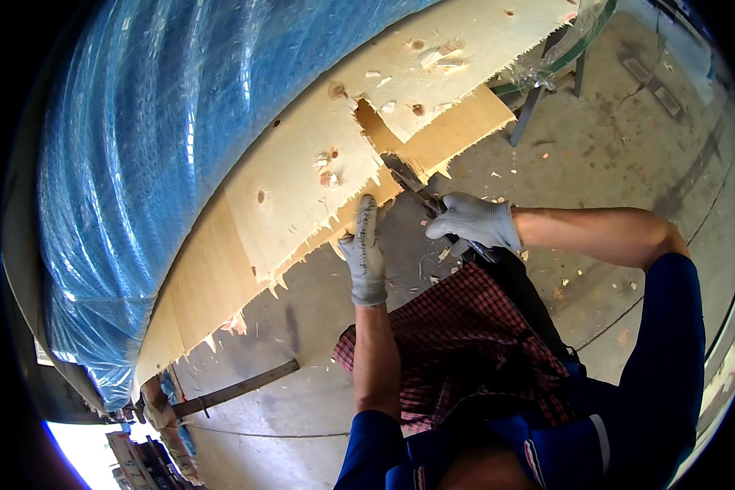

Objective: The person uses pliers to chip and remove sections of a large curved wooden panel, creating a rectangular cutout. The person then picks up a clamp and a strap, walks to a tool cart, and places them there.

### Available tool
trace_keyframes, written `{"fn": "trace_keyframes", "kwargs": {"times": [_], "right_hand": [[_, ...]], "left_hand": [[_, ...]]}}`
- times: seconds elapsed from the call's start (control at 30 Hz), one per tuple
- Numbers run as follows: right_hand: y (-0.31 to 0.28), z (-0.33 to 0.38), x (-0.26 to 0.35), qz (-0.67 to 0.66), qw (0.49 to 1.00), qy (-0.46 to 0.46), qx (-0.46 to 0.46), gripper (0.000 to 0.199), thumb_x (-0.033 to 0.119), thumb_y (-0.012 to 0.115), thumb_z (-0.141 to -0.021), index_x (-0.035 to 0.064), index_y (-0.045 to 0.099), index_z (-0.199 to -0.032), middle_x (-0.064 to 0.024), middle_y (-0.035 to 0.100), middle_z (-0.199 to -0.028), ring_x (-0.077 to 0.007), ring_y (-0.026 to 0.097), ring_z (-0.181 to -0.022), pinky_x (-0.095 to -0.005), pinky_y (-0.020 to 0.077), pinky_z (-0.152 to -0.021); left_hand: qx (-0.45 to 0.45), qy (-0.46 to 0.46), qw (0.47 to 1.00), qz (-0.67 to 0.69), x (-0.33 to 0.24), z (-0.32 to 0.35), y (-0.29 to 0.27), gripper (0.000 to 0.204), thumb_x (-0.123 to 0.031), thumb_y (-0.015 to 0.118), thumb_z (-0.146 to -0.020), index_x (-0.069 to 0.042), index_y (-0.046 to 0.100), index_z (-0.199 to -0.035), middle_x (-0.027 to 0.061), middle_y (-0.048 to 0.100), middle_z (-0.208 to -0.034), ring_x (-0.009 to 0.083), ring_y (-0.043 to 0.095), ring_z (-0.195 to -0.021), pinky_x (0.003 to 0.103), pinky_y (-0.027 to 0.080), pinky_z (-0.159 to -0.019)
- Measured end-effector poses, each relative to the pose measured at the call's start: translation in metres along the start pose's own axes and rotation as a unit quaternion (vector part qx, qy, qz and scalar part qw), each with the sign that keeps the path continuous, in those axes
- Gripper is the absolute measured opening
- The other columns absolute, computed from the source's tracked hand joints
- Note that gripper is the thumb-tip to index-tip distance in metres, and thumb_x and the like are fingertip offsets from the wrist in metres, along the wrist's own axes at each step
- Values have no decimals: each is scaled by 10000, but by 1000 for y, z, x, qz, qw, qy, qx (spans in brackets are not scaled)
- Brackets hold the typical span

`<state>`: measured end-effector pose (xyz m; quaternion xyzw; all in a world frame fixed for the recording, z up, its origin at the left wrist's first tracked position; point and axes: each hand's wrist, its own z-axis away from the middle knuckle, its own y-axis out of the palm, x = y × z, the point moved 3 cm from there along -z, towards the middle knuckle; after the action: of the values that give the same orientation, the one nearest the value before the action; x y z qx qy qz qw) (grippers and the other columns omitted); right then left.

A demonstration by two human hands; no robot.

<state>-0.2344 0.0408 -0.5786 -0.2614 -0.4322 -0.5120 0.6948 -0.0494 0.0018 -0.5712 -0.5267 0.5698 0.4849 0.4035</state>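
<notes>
Head view: right hand [475,220] grips dark tool [417,191], long axis pointing upper-left; left hand [365,255] outstretched at board [290,184].

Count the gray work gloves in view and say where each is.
2: the left glove, on the left hand at the splintered edge of the wooden panel; the right glove, on the right hand holding a dark tool.

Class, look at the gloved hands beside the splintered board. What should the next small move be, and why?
Probably shift the left hand slightly away before working the dark tool: the right hand grips it with its far end at the break in the splintered board, and the left fingers lie at the jagged edge close by.
</notes>
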Motion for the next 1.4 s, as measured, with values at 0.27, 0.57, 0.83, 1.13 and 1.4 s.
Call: {"fn": "trace_keyframes", "kwargs": {"times": [0.27, 0.57, 0.83, 1.13, 1.4], "right_hand": [[15, -7, 30, -51, 995, -39, -78, 297, 238, 658, -771, 44, 484, -912, -47, 492, -761, -134, 502, -613, -283, 441, -499], [32, 30, 61, -204, 976, -63, -51, 96, 153, 624, -770, 97, 589, -700, 42, 487, -619, -63, 430, -564, -235, 333, -513], [16, 35, 45, -179, 981, -73, 21, 112, 216, 668, -803, 128, 599, -809, 58, 517, -701, -35, 451, -614, -200, 354, -566], [26, 54, 21, -177, 978, -14, 107, 192, 247, 598, -875, 56, 577, -864, -5, 559, -831, -87, 557, -774, -251, 509, -696], [9, 58, 35, -112, 989, -12, 93, 173, 162, 610, -777, 22, 511, -755, -33, 499, -711, -102, 516, -622, -264, 533, -633]], "left_hand": [[13, -41, 999, -33, -3, 0, -1, 281, -78, 579, -894, 48, 590, -1144, 81, 605, -1117, 136, 597, -948, 283, 499, -836], [33, 122, 991, -53, 9, -5, 3, 285, -132, 473, -950, 4, 572, -1180, 52, 603, -1020, 106, 562, -863, 250, 474, -732], [78, -101, 936, 329, -23, 4, 44, 301, -281, 491, -944, -72, 539, -1155, 46, 604, -960, 120, 582, -841, 297, 475, -778], [53, -92, 954, 281, -25, 3, 44, 254, -307, 507, -938, -61, 572, -933, -7, 523, -736, 78, 464, -632, 230, 429, -652], [40, -39, 991, 125, -10, 1, 24, 233, -178, 449, -967, -11, 610, -973, -25, 450, -698, 62, 383, -573, 214, 426, -625]]}}
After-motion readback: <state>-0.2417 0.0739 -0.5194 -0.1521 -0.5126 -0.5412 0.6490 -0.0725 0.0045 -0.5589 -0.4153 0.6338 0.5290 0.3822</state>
